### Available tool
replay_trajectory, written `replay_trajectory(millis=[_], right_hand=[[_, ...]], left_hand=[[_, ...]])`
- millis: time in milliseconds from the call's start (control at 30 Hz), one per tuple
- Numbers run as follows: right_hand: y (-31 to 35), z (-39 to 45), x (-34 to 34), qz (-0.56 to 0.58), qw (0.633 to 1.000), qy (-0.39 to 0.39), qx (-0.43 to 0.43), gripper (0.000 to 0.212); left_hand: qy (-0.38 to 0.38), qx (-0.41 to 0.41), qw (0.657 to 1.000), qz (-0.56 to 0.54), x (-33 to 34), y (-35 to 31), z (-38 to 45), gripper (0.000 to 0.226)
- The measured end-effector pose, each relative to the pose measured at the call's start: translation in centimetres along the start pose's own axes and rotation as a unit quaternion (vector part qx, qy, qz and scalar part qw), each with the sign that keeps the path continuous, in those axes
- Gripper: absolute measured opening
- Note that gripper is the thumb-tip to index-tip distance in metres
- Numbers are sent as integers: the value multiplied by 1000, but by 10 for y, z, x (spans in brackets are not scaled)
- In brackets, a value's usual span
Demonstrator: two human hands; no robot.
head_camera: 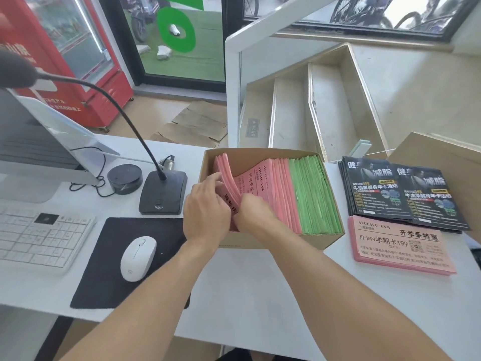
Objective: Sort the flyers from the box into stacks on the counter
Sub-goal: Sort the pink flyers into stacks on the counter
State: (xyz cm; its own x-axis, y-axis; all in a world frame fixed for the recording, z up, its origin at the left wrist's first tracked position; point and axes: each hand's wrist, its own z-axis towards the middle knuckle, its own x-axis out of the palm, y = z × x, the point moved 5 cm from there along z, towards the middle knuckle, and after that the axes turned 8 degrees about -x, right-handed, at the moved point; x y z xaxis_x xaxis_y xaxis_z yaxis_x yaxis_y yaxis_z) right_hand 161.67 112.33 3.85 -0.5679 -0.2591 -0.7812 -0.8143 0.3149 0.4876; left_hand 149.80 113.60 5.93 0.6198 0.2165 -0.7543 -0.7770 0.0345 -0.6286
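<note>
Both my hands are in the box (260,243) on the desk (255,295). My left hand (205,212) and right hand (253,211) grip a bundle of pink flyers (229,178), beside green flyers (315,194).

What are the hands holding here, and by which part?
Both the left hand and right hand grip a bundle of pink flyers at its near end, inside the box.
</note>
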Motion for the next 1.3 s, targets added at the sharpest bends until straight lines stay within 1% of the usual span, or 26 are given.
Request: replay_trajectory(millis=[167,267,300,333,400,467,533,600,633,667,700,733,800,900,967,1033,1067,1133,1200,1233,1267,1300], right_hand=[[-3,-8,-33,30,997,-59,-35,38],[-24,-26,-66,78,992,-92,-41,38],[-34,-35,-79,90,989,-109,-42,36],[-46,-45,-91,100,986,-130,-39,34],[-74,-66,-114,144,974,-174,-28,31],[-103,-84,-129,230,951,-208,-11,31],[-129,-97,-138,310,919,-242,11,35],[-154,-106,-145,369,888,-270,35,40],[-165,-111,-149,392,877,-274,44,40],[-176,-116,-152,403,873,-271,51,39],[-185,-121,-155,402,875,-264,55,39],[-195,-128,-158,389,885,-251,56,40],[-212,-145,-162,347,913,-210,48,43],[-237,-172,-161,305,944,-126,2,45],[-248,-190,-161,268,961,-69,-30,48],[-261,-205,-161,201,978,-12,-44,51],[-267,-213,-162,163,986,9,-45,51],[-285,-224,-166,96,994,20,-39,47],[-304,-230,-166,21,999,18,-30,49],[-314,-232,-164,-19,999,20,-28,52],[-323,-233,-160,-54,998,16,-27,52],[-332,-235,-157,-82,996,2,-28,50]], left_hand=[[-34,33,998,-27,-4,-2,8,47],[-4,58,998,-24,0,-2,19,30],[9,80,997,-10,2,-3,20,25],[18,112,994,10,5,-6,19,26],[33,194,980,39,12,-20,7,42],[88,275,957,31,23,-47,-21,55],[173,342,923,39,46,-75,-55,60],[230,384,892,67,70,-98,-84,52],[238,386,888,71,80,-105,-91,45],[232,374,896,62,85,-110,-93,39],[222,349,909,47,87,-111,-92,38],[209,322,923,32,85,-110,-90,43],[192,286,939,1,78,-108,-88,56],[219,233,943,-90,64,-123,-93,80],[273,216,928,-131,63,-148,-100,97],[324,239,905,-139,68,-175,-112,114],[353,236,895,-138,73,-185,-118,122],[442,172,868,-145,88,-194,-134,131],[512,101,833,-185,107,-190,-157,125],[523,79,821,-215,117,-186,-170,117],[519,57,818,-243,126,-182,-182,107],[502,34,823,-264,133,-178,-193,95]])
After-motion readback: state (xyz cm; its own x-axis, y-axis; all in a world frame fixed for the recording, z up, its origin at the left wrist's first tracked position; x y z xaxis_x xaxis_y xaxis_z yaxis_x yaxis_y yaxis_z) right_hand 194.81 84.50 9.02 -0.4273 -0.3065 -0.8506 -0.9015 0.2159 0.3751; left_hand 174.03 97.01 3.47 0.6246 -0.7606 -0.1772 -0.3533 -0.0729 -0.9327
